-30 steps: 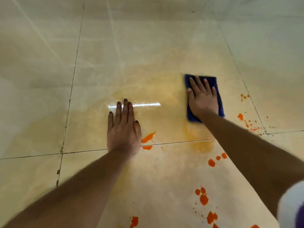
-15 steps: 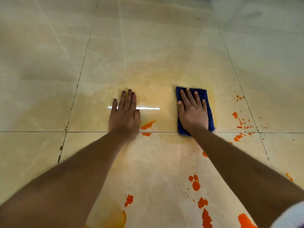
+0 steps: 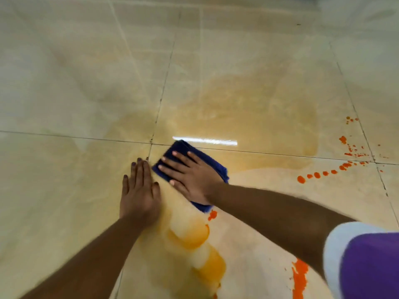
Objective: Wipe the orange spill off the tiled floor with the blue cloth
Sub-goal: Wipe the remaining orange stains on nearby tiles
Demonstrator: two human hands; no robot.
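The right hand (image 3: 194,180) is pressing flat on the blue cloth (image 3: 210,162), fingers straight and spread; its grip is released, nothing being curled around the fabric. The cloth is lying folded on the tiled floor (image 3: 64,83), set at a slant, its far corner sitting on the grout line near where four tiles are meeting. Its near end is showing below the wrist.

The left hand (image 3: 139,194) is resting palm down on the floor just beside the cloth, fingers straight and together, its grip likewise released and holding nothing. Whether its fingertips are touching the cloth edge cannot be told.

The orange spill (image 3: 192,236) is lying in several states. A pale orange film is covering the tile beyond the cloth and spreading to the right. Denser orange-yellow pooling is sitting directly below the hands, running toward the bottom edge. One small bright blot is lying just beside the near end of the cloth. A trail of bright droplets (image 3: 317,175) is standing well apart to the right, along the grout line. A thick bright streak (image 3: 299,277) is showing at the bottom, next to a white and purple sleeve (image 3: 367,266).

A strip of reflected light (image 3: 205,140) is lying on the wet tile just beyond the cloth.
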